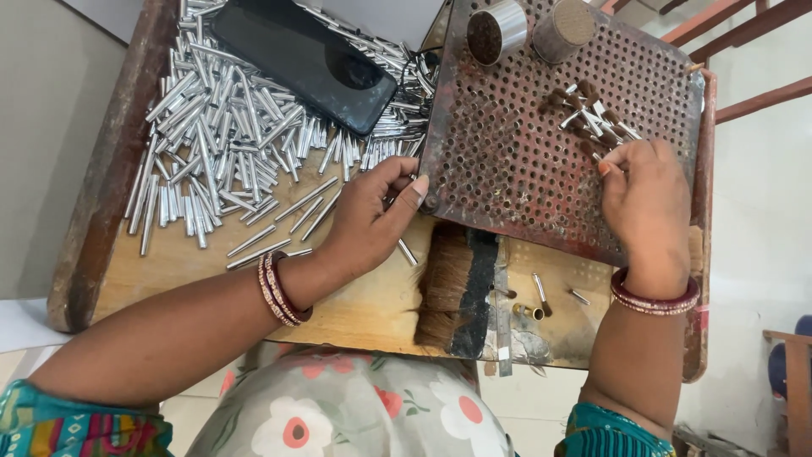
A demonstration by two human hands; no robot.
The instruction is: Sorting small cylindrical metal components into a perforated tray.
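Observation:
A rusty perforated metal plate (pixel 507 161) lies tilted on a wooden workbench (pixel 355 309). My left hand (pixel 372 211) grips the plate's lower left corner, thumb on its edge. My right hand (pixel 647 203) rests on the plate's right side, fingertips touching a small cluster of thin brush-tipped metal tubes (pixel 592 118) lying on the holes. Whether it pinches one tube I cannot tell. A large heap of loose silver tubes (pixel 228 135) covers the bench to the left of my left hand.
A black phone (pixel 304 59) lies on the tube heap. Two metal cups (pixel 529 30) stand at the plate's top edge. A bristle brush (pixel 461 288) and a few stray tubes (pixel 541 296) lie below the plate. A wooden rail (pixel 110 161) borders the bench's left.

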